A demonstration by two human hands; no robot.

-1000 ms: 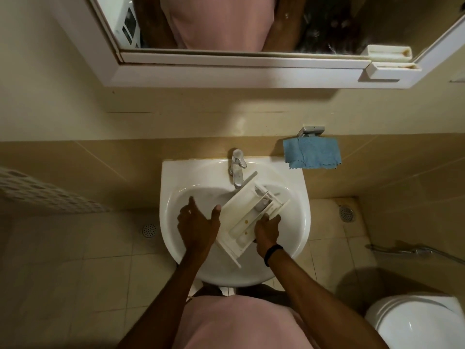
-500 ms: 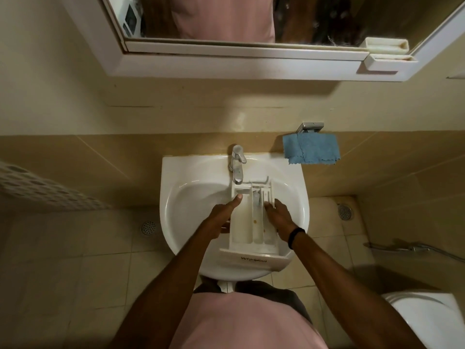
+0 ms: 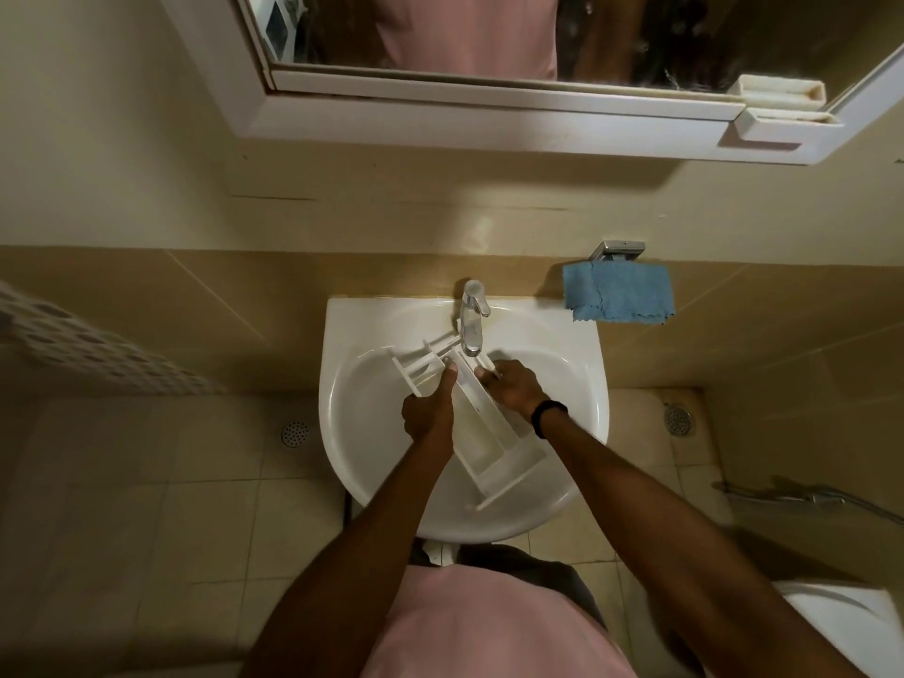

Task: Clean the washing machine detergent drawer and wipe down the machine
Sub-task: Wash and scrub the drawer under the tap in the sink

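The white detergent drawer point(image 3: 482, 433) lies slanted inside the white sink point(image 3: 352, 408), its compartment end up under the chrome tap point(image 3: 472, 320) and its front panel down toward the sink's near right rim. My left hand point(image 3: 430, 413) grips the drawer's left side, thumb along its edge. My right hand point(image 3: 511, 389), with a black band on the wrist, holds the drawer's right wall near the tap. A blue cloth point(image 3: 619, 291) hangs from a metal holder on the tiled wall, right of the tap.
A white-framed mirror cabinet point(image 3: 489, 110) hangs above the sink. A toilet point(image 3: 851, 623) shows at the bottom right, with a spray hose point(image 3: 802, 496) on the right wall. Floor drains point(image 3: 295, 434) sit in the tiles on either side. A perforated white basket point(image 3: 88, 345) is at the left.
The drawer has turned in the sink: slanted right, then straight, now slanted left with its back end under the tap. Both hands shifted their hold along its sides.
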